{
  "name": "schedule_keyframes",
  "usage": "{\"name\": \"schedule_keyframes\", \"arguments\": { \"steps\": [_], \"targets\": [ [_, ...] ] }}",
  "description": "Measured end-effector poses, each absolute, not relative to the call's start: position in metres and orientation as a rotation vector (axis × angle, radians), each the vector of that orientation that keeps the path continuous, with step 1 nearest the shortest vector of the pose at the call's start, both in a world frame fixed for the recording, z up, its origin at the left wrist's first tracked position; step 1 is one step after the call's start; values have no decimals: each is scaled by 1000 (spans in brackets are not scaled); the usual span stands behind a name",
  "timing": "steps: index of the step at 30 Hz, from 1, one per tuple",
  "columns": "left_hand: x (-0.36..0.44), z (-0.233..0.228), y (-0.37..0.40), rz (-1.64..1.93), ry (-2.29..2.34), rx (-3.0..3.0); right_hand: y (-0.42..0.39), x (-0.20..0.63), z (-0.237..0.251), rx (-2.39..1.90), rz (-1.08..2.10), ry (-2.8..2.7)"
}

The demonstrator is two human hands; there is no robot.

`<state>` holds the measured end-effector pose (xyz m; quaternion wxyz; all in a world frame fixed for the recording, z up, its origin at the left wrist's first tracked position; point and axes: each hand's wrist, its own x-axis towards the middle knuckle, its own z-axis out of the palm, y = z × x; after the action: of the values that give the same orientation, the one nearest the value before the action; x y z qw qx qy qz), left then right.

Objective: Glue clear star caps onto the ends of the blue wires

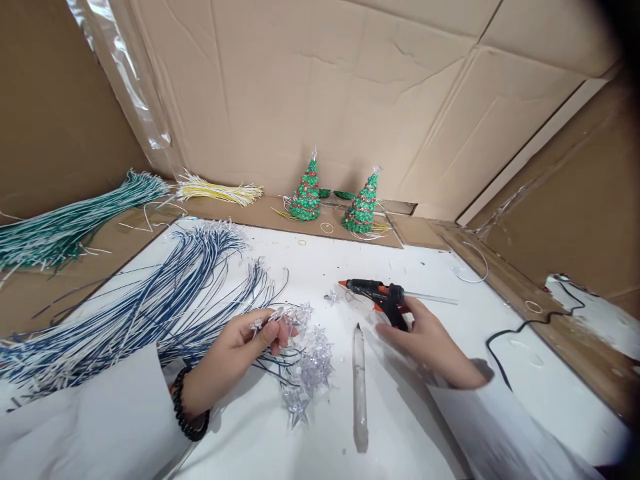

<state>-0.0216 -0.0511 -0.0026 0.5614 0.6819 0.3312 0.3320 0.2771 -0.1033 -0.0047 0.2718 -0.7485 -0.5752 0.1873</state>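
Observation:
My left hand [245, 341], with a black beaded bracelet at the wrist, pinches small clear plastic stars [277, 316] between thumb and fingers. Just right of it lies a pile of clear stars [316, 363], with blue and white wires running in among them. My right hand [431, 341] is closed round the handle of a black hot glue gun [369, 289]. Its orange nozzle points left, and a clear glue stick [433, 298] sticks out at the back. By the nozzle rests one loose star [331, 297]. Between my hands lies a pen-like tool [359, 393] with a dark tip.
Blue and white wires [165, 293] spread across the left of the white tabletop [415, 433]. Green wires [85, 217] and yellow wires [220, 191] lie behind. Two small Christmas trees [306, 193] stand before the cardboard wall [320, 87]. A black cable [520, 328] runs along the right.

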Motion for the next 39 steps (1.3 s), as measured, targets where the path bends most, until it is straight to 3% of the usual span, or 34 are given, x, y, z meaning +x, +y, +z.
{"name": "schedule_keyframes", "arguments": {
  "steps": [17,39],
  "targets": [
    [-22,1,-55,717,780,1633,-102,224,-8,-1354,1183,-1370],
    [-22,0,-54,685,737,1754,-102,215,-3,-1581,1081,-1308]
  ]
}}
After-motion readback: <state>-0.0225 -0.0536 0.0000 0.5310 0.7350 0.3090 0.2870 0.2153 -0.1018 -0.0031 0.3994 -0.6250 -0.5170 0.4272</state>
